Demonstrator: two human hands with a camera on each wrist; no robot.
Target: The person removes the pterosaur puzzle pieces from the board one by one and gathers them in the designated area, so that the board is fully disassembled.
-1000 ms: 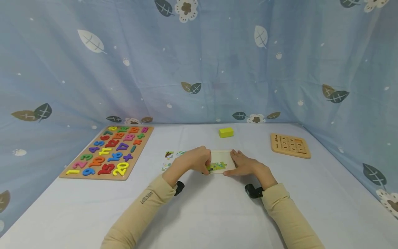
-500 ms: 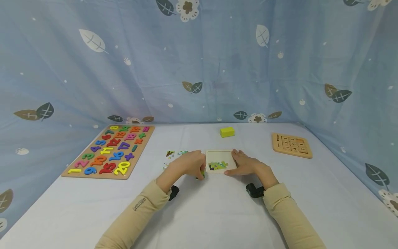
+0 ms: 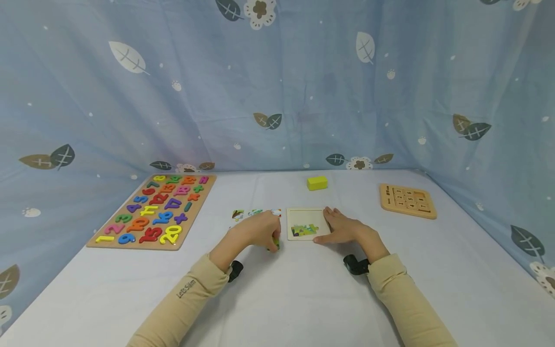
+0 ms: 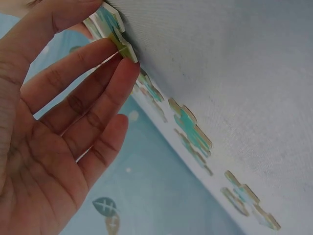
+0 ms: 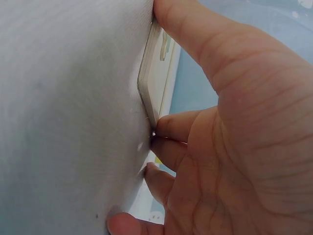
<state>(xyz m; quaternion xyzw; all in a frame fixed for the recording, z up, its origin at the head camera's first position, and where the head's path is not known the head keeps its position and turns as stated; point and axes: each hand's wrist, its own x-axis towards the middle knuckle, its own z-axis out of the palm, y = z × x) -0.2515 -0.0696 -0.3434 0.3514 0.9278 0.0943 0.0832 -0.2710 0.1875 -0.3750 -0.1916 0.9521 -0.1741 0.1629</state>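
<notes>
My left hand [image 3: 257,230] pinches a green jigsaw piece [image 3: 276,243] just left of the puzzle board. In the left wrist view, the piece [image 4: 111,23] sits between thumb and fingertips, patterned in blue and green. The square, pale wooden puzzle board [image 3: 305,216] lies flat, with a few joined green pieces [image 3: 304,230] in its lower left part. At its right side my right hand [image 3: 344,230] holds it, thumb at the near edge and fingers along the far right; the right wrist view shows the board's corner [image 5: 155,78] between thumb and index finger.
Loose jigsaw pieces [image 3: 238,215] lie behind and left of my left hand, partly hidden by it. A number board [image 3: 191,218] stands far left. Behind the puzzle board is a yellow-green block [image 3: 317,183]; a wooden number slide puzzle [image 3: 407,201] lies right.
My left hand has moved left, off the puzzle board, carrying the green jigsaw piece, uncovering the board's left part. The right hand has stayed at the board's right side.
</notes>
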